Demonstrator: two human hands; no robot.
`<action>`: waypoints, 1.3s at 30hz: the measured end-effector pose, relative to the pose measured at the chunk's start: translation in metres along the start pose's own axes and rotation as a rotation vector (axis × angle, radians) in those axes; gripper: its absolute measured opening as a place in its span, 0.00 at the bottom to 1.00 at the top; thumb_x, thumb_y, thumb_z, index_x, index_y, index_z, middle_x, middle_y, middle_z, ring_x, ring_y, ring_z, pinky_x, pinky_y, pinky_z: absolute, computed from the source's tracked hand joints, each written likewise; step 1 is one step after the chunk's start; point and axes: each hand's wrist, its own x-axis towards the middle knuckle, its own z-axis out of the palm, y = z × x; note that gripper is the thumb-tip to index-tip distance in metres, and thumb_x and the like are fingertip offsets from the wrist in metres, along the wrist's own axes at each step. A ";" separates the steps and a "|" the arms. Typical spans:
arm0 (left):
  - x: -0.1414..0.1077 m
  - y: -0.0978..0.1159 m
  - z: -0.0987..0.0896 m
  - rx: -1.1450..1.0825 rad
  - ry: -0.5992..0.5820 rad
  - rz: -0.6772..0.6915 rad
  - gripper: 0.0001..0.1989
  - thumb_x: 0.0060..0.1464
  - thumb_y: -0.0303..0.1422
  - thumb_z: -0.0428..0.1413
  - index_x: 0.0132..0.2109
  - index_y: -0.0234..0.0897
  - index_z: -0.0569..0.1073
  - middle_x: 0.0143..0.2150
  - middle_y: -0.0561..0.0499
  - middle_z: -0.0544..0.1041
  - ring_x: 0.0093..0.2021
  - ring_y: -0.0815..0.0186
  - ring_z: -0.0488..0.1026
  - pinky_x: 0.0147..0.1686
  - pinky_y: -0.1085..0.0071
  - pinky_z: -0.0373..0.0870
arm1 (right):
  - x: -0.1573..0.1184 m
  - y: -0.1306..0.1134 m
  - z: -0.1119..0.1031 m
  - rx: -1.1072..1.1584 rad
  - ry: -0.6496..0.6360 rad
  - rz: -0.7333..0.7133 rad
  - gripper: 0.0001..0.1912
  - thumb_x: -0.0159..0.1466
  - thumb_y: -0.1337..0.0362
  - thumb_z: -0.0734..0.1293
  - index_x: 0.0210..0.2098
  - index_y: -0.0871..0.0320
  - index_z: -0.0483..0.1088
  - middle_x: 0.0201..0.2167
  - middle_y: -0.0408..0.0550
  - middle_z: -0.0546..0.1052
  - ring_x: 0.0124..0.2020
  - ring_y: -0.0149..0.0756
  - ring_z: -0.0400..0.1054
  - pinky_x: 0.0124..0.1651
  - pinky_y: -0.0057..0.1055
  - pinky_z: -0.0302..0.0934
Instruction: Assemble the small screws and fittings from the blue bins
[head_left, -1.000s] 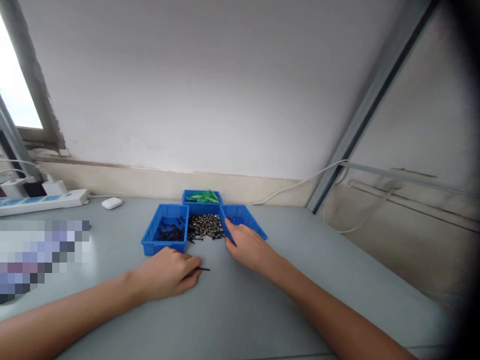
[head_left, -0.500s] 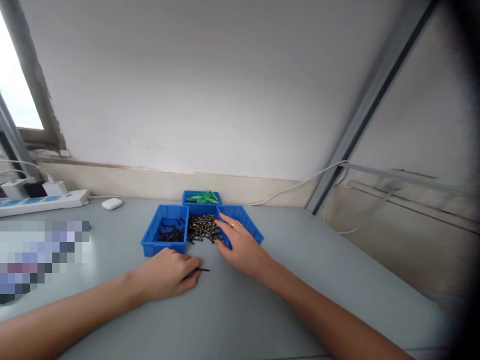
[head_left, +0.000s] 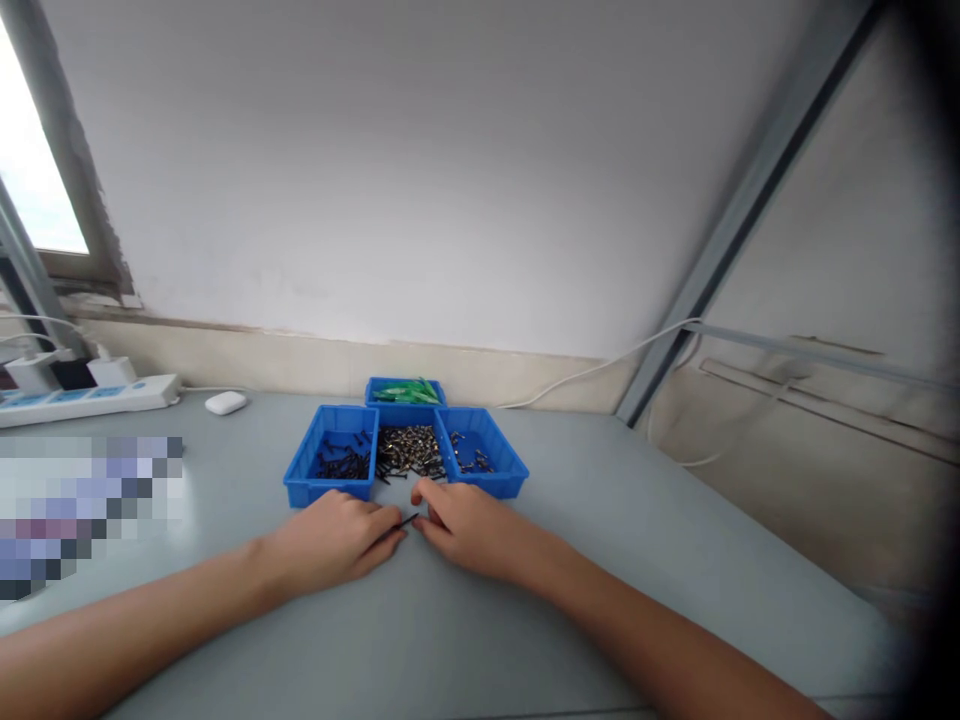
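My left hand is closed in a pinch on a thin dark screw, whose end sticks out to the right. Facing it, my right hand has its fingers curled together beside the screw's free end; whatever they may hold is too small to make out. Behind my left hand stands a blue bin with black screws in it. A heap of small brass-and-dark metal parts lies between the bins. The right blue bin holds a few small metal pieces.
A smaller blue bin with green packets stands at the back, by the wall. On the left are a white power strip, a white earbud case and a pixelated item. A white cable runs along the wall.
My right hand has come back from the heap and the right bin towards my left hand, its fingers now curled. The screw in my left hand now tilts up slightly.
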 end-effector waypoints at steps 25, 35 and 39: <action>-0.004 -0.002 0.006 -0.109 0.181 0.087 0.14 0.66 0.35 0.41 0.42 0.37 0.70 0.31 0.52 0.77 0.29 0.66 0.76 0.27 0.73 0.68 | 0.006 0.005 -0.004 -0.003 -0.051 -0.289 0.11 0.66 0.66 0.58 0.31 0.61 0.68 0.29 0.47 0.74 0.30 0.32 0.66 0.33 0.27 0.57; -0.004 -0.003 0.006 -0.042 0.189 0.141 0.14 0.65 0.33 0.41 0.45 0.34 0.69 0.26 0.53 0.75 0.24 0.65 0.74 0.22 0.72 0.66 | 0.007 0.012 0.002 0.004 -0.046 -0.272 0.10 0.67 0.67 0.57 0.33 0.60 0.67 0.31 0.47 0.75 0.33 0.33 0.67 0.36 0.28 0.59; -0.003 -0.001 0.004 -0.007 0.168 0.145 0.15 0.65 0.34 0.40 0.39 0.35 0.70 0.23 0.53 0.74 0.21 0.66 0.72 0.20 0.72 0.63 | 0.006 0.012 0.000 -0.012 -0.049 -0.274 0.10 0.66 0.65 0.58 0.33 0.60 0.69 0.31 0.47 0.75 0.33 0.34 0.68 0.36 0.28 0.59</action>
